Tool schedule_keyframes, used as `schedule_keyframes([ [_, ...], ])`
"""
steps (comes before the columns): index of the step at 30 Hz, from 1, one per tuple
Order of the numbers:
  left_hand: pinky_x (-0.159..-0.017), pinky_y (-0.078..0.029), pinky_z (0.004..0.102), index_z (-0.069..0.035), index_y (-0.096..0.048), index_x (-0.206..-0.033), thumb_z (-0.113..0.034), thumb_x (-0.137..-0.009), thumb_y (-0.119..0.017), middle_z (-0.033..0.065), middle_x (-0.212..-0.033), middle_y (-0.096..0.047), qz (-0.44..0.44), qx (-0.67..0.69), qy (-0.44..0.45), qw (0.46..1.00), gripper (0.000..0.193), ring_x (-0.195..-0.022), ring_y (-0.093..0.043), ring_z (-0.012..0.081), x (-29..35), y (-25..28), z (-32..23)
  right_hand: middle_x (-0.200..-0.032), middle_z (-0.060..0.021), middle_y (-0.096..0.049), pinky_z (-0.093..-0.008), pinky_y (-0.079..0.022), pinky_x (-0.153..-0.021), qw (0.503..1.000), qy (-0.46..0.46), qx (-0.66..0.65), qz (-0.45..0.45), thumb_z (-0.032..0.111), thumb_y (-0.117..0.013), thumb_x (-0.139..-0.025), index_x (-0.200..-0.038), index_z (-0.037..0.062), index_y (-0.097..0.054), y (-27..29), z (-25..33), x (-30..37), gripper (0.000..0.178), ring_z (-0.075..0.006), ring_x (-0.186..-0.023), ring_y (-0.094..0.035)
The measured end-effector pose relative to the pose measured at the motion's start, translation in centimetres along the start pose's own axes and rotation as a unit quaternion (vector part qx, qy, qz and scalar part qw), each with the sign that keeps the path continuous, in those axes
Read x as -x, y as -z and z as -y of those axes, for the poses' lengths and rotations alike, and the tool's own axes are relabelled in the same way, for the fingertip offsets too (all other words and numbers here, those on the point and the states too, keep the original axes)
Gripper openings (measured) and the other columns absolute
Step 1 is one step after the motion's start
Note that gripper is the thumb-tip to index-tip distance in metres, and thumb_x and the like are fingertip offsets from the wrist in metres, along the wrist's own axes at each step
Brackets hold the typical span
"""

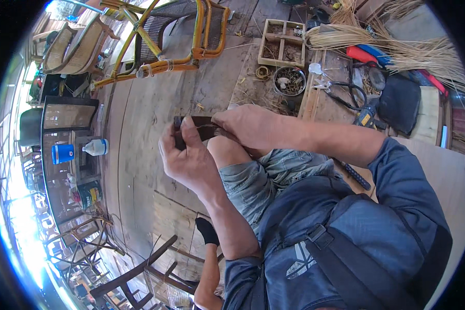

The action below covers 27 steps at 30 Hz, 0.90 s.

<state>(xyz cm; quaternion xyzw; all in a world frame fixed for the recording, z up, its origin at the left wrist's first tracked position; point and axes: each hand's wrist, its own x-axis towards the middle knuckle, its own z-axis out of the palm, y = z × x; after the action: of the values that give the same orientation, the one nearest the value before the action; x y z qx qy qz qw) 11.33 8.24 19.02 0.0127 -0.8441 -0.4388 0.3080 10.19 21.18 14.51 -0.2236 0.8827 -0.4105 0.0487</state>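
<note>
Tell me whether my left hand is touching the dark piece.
Touching: the head view shows the left hand holding the dark piece between thumb and fingers.

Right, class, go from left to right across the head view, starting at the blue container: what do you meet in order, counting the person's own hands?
Blue container → white jug → left hand → right hand → black flat slab.

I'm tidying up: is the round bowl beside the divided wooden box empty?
Not empty: the round bowl holds small brownish bits and a pale lump, visible through its open top.
</note>
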Motion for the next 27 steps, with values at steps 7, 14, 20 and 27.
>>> schedule_keyframes([
  [7,-0.066,-0.049,0.0305,0.003,-0.064,-0.091,-0.027,-0.086,-0.063,0.0131,-0.076,-0.067,0.107,-0.062,-0.05,0.991,0.03,-0.069,-0.063,0.0169,-4.4,-1.6,-0.9,-0.078,-0.0194,-0.064,-0.0462,-0.051,-0.065,0.99,0.054,0.077,-0.107,0.015,-0.051,-0.084,-0.088,0.0012,-0.054,0.8,-0.8,-1.8,0.015,-0.0378,-0.077,-0.064],
  [14,-0.067,-0.047,0.0458,0.0,-0.063,-0.089,-0.035,-0.087,-0.058,0.0225,-0.074,-0.063,0.121,-0.179,-0.096,0.972,0.035,-0.076,-0.062,0.0395,-10.6,-3.3,2.2,-0.08,-0.0219,-0.062,-0.0466,-0.049,-0.067,0.99,0.032,0.09,-0.107,0.012,-0.049,-0.083,-0.089,0.0021,-0.055,0.9,-2.0,-8.9,0.013,-0.0395,-0.079,-0.062],
  [20,-0.078,-0.049,0.0463,0.002,-0.067,-0.086,-0.042,-0.084,-0.058,0.0254,-0.087,-0.065,0.1,-0.304,-0.048,0.946,0.045,-0.088,-0.063,0.0405,-14.0,-4.5,3.9,-0.082,-0.023,-0.064,-0.0446,-0.051,-0.068,0.962,-0.016,0.11,-0.25,0.017,-0.051,-0.084,-0.086,0.0025,-0.061,-2.3,-1.0,-12.6,0.019,-0.0376,-0.08,-0.064],
  [27,-0.082,-0.049,0.0435,-0.002,-0.068,-0.093,-0.045,-0.081,-0.059,0.0223,-0.094,-0.065,0.132,-0.333,-0.051,0.932,0.046,-0.093,-0.063,0.037,-15.5,-6.2,3.8,-0.088,-0.0179,-0.067,-0.0418,-0.053,-0.071,0.957,-0.137,0.115,-0.229,0.02,-0.053,-0.084,-0.092,0.0057,-0.064,-2.5,0.3,-13.1,0.02,-0.0316,-0.084,-0.067],
])
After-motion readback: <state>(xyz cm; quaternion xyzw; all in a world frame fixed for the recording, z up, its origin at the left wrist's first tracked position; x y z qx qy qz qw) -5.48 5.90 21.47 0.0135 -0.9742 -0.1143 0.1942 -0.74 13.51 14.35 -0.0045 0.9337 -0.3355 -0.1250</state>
